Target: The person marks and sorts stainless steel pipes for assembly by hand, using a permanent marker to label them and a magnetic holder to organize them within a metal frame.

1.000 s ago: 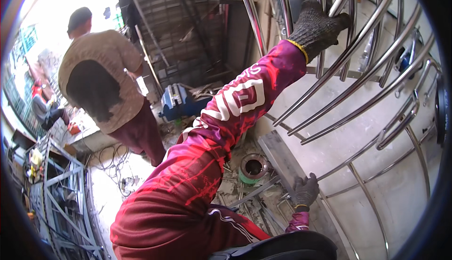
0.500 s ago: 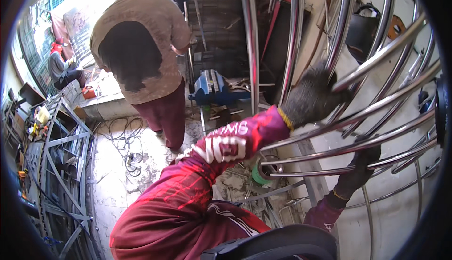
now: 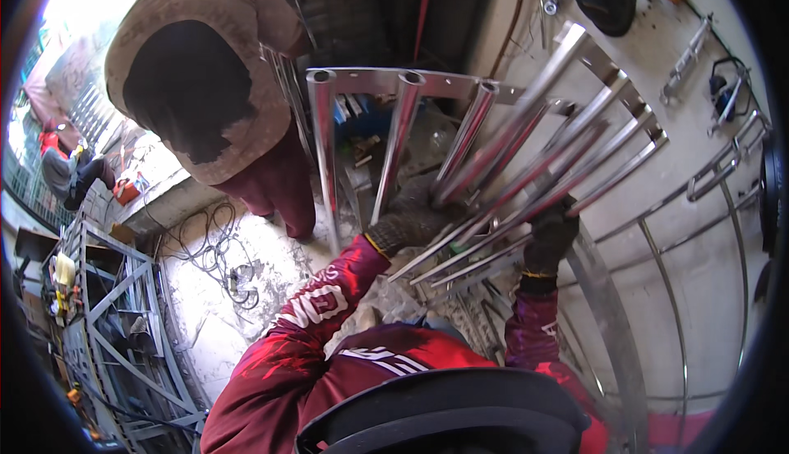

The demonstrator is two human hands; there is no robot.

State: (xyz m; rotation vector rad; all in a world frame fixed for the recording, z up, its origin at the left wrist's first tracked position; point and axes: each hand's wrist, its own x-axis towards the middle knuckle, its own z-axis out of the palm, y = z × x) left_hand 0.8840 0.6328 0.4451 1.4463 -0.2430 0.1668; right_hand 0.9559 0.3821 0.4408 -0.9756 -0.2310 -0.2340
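A grille of shiny steel tubes point(image 3: 396, 146) stands in front of me. Open tube ends show along its top, and a flat curved bar point(image 3: 370, 81) with holes joins them. My left hand point(image 3: 417, 222), in a dark knit glove with a yellow cuff edge, is closed around tubes low in the middle of the grille; its fingertips are partly hidden behind them. At the grille's right side my right hand point(image 3: 551, 242), gloved likewise, is wrapped around an outer tube. The lower tube ends lie between my hands and body.
Close at the left a person point(image 3: 197, 84) stands with their back to me; another person point(image 3: 70, 166) sits farther off. Coiled cable point(image 3: 218, 248) lies on the floor. A metal frame rack point(image 3: 123, 331) fills the left side, and curved rods point(image 3: 666, 290) lean at the right wall.
The grille has swung from the right toward the middle and tilted, so its open tube ends now show. Both hands moved left with it, the left one also lower.
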